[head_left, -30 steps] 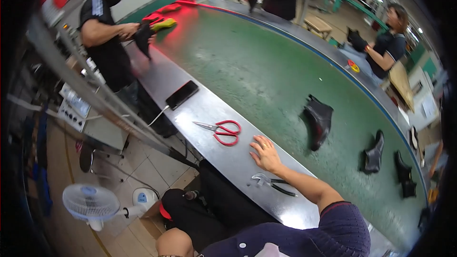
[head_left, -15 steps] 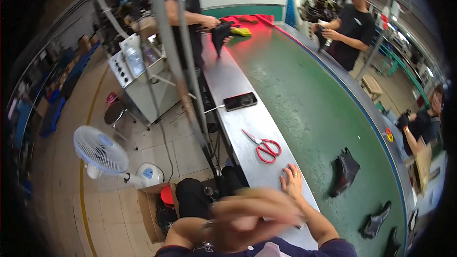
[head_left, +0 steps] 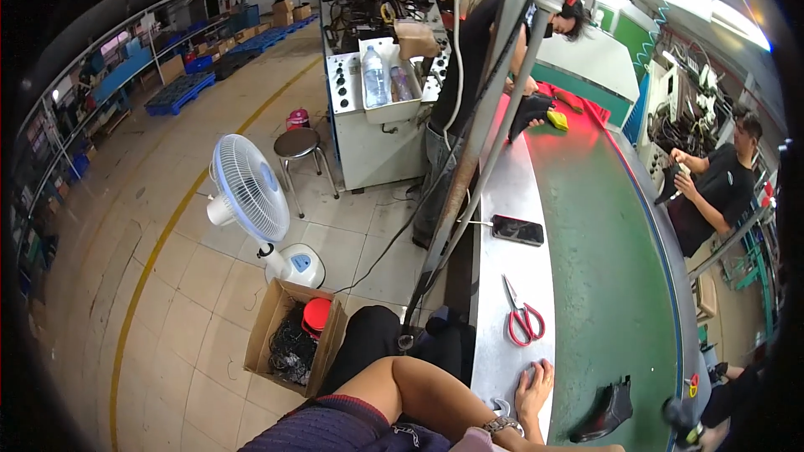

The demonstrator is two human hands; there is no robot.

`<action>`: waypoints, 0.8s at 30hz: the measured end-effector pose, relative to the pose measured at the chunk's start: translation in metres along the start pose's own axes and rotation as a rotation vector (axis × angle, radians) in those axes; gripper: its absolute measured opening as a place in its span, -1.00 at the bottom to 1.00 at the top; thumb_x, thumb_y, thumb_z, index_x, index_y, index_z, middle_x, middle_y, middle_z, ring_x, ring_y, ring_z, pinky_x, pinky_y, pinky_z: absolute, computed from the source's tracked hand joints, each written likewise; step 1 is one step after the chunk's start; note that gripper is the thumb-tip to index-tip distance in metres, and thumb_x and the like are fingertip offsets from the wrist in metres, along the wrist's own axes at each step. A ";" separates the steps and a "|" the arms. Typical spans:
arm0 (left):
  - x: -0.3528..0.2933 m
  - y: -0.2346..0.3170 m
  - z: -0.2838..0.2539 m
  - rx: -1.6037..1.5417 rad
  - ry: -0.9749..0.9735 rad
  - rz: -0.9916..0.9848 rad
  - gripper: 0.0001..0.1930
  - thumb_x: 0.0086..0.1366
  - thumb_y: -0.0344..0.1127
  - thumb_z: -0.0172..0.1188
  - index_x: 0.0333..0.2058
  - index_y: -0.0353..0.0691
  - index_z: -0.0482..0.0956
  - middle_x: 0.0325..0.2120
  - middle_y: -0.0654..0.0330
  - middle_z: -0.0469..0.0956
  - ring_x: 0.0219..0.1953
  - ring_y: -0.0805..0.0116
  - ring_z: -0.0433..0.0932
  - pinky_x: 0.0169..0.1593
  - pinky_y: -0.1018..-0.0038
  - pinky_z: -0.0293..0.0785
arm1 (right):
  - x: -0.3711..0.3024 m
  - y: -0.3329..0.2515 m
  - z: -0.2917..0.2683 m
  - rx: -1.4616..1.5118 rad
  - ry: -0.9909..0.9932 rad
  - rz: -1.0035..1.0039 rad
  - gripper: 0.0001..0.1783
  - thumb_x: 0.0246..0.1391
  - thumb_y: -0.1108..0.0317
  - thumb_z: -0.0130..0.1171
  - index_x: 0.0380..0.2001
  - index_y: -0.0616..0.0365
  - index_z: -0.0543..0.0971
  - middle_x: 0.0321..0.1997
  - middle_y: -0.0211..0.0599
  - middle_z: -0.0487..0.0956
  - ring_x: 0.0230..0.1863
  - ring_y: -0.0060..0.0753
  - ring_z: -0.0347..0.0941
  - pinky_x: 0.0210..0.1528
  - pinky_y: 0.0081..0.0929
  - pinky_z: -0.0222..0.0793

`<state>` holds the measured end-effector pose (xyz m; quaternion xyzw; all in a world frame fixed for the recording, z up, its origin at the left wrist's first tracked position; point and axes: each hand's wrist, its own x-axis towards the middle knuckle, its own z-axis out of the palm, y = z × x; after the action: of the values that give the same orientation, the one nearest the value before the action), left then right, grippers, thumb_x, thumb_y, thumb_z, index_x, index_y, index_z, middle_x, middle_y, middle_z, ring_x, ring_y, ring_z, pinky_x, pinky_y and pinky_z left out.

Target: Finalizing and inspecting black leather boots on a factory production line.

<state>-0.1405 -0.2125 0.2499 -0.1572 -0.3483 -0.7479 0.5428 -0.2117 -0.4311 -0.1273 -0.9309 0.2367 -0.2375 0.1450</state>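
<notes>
My right hand (head_left: 533, 388) rests on the metal strip (head_left: 511, 261) along the belt, its fingers stretched out and nothing held. Just left of it lies a small pale curved thing (head_left: 502, 407), too small to name. My left arm crosses in front of my body, a metal watch (head_left: 502, 424) at its wrist. Only a sliver of my left hand (head_left: 548, 447) shows at the lower edge, by my right forearm; its fingers are hidden. Beyond my right hand lie red-handled scissors (head_left: 524, 318), blades pointing away. A black boot (head_left: 605, 412) lies on the green belt (head_left: 599, 285) to the right.
A phone (head_left: 517, 230) with a white cable lies farther up the strip. Metal poles (head_left: 469, 201) rise at its left edge. A fan (head_left: 249, 188), a stool (head_left: 297, 144) and a cardboard box (head_left: 266, 339) stand on the left. Co-workers (head_left: 727, 180) handle dark footwear.
The view has swung left, so the scene sits farther right and lower. My left hand, raised and blurred before, has moved to the lower edge. My right hand stays on the strip.
</notes>
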 end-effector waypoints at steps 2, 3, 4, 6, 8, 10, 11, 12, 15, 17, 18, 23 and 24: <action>-0.002 0.002 0.003 0.097 0.031 0.022 -0.70 0.31 -0.20 0.20 -0.24 -0.40 0.57 -0.41 0.22 0.60 -0.40 0.55 0.51 -0.38 0.55 0.41 | 0.001 0.002 0.002 0.017 -0.013 -0.013 -0.60 0.00 0.40 0.20 -0.04 0.17 0.45 0.21 0.00 0.35 0.28 0.10 0.18 0.32 -0.07 0.06; -0.004 0.004 0.005 0.105 0.033 0.029 -0.70 0.31 -0.20 0.20 -0.24 -0.40 0.57 -0.41 0.22 0.60 -0.40 0.55 0.51 -0.38 0.55 0.41 | 0.003 0.002 0.003 0.012 -0.006 -0.017 -0.60 0.00 0.40 0.19 -0.05 0.18 0.45 0.20 0.01 0.35 0.28 0.11 0.18 0.31 -0.07 0.06; -0.004 0.005 0.007 0.106 0.041 0.006 -0.73 0.32 -0.24 0.19 -0.25 -0.40 0.57 -0.41 0.19 0.61 -0.40 0.51 0.53 -0.37 0.54 0.44 | 0.002 0.003 0.002 0.003 0.000 -0.018 -0.60 0.00 0.40 0.19 -0.05 0.20 0.45 0.19 0.01 0.35 0.28 0.11 0.18 0.31 -0.06 0.06; -0.007 0.001 0.005 0.108 0.045 -0.012 -0.76 0.32 -0.27 0.18 -0.26 -0.40 0.57 -0.41 0.15 0.61 -0.39 0.47 0.55 -0.35 0.53 0.46 | -0.001 0.006 0.002 -0.013 0.012 -0.021 -0.61 -0.01 0.41 0.19 -0.06 0.21 0.45 0.18 0.02 0.36 0.28 0.12 0.19 0.31 -0.06 0.06; -0.012 -0.007 -0.003 0.157 0.087 0.054 -0.76 0.33 -0.28 0.18 -0.26 -0.40 0.57 -0.41 0.14 0.61 -0.39 0.46 0.56 -0.35 0.53 0.47 | 0.003 0.003 0.006 -0.014 0.010 -0.048 -0.61 -0.01 0.41 0.19 -0.06 0.23 0.45 0.17 0.03 0.36 0.27 0.12 0.19 0.31 -0.06 0.07; -0.015 -0.014 -0.011 0.196 0.120 0.107 -0.77 0.33 -0.29 0.17 -0.26 -0.40 0.57 -0.41 0.13 0.61 -0.39 0.44 0.56 -0.34 0.52 0.47 | 0.002 0.002 0.007 -0.003 0.003 -0.033 -0.61 -0.02 0.42 0.19 -0.07 0.26 0.45 0.16 0.05 0.36 0.25 0.14 0.20 0.30 -0.06 0.07; -0.017 -0.016 -0.015 0.211 0.132 0.128 -0.77 0.33 -0.29 0.17 -0.25 -0.40 0.57 -0.41 0.13 0.61 -0.39 0.44 0.56 -0.34 0.52 0.48 | 0.002 0.002 0.005 -0.007 0.003 -0.036 -0.61 -0.02 0.42 0.19 -0.07 0.26 0.45 0.16 0.05 0.36 0.25 0.14 0.20 0.30 -0.06 0.07; -0.018 -0.019 -0.019 0.226 0.145 0.148 -0.78 0.33 -0.30 0.16 -0.25 -0.40 0.57 -0.41 0.12 0.61 -0.39 0.43 0.56 -0.34 0.52 0.48 | 0.002 0.002 0.004 -0.003 0.004 -0.026 -0.61 -0.02 0.42 0.18 -0.07 0.26 0.45 0.16 0.05 0.36 0.25 0.15 0.21 0.30 -0.06 0.07; -0.021 -0.022 -0.032 0.272 0.198 0.214 -0.78 0.33 -0.31 0.16 -0.25 -0.40 0.57 -0.40 0.11 0.61 -0.39 0.41 0.57 -0.33 0.51 0.49 | 0.003 0.002 0.005 0.005 -0.003 -0.024 -0.62 -0.02 0.44 0.17 -0.08 0.27 0.45 0.16 0.06 0.36 0.25 0.17 0.21 0.29 -0.06 0.07; -0.027 -0.017 -0.034 0.298 0.228 0.245 -0.79 0.33 -0.32 0.15 -0.25 -0.40 0.57 -0.40 0.10 0.61 -0.39 0.40 0.58 -0.32 0.50 0.49 | 0.004 0.004 0.006 -0.005 0.001 -0.025 -0.63 -0.03 0.45 0.16 -0.09 0.28 0.45 0.16 0.06 0.36 0.24 0.17 0.21 0.29 -0.06 0.08; -0.033 -0.013 -0.035 0.312 0.243 0.260 -0.79 0.33 -0.32 0.15 -0.25 -0.40 0.57 -0.40 0.09 0.61 -0.39 0.39 0.58 -0.32 0.50 0.50 | 0.004 0.004 0.006 -0.005 0.003 -0.023 -0.63 -0.03 0.45 0.16 -0.09 0.28 0.45 0.16 0.06 0.36 0.24 0.17 0.21 0.29 -0.06 0.08; -0.076 0.054 0.006 0.387 0.302 0.329 -0.81 0.34 -0.35 0.13 -0.25 -0.40 0.57 -0.40 0.07 0.61 -0.38 0.36 0.59 -0.31 0.49 0.51 | 0.000 0.040 0.026 -0.034 -0.018 -0.053 -0.59 -0.05 0.39 0.21 -0.08 0.23 0.45 0.15 0.05 0.36 0.22 0.15 0.22 0.29 -0.07 0.09; -0.084 0.065 0.011 0.404 0.316 0.344 -0.81 0.34 -0.35 0.13 -0.25 -0.40 0.57 -0.40 0.07 0.61 -0.38 0.35 0.59 -0.31 0.49 0.52 | -0.001 0.043 0.028 -0.034 -0.014 -0.054 -0.59 -0.05 0.39 0.21 -0.08 0.23 0.45 0.15 0.05 0.36 0.22 0.15 0.22 0.29 -0.07 0.09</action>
<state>-0.0522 -0.1564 0.2289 0.0153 -0.3695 -0.5757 0.7293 -0.2139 -0.4629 -0.1682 -0.9408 0.2146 -0.2309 0.1244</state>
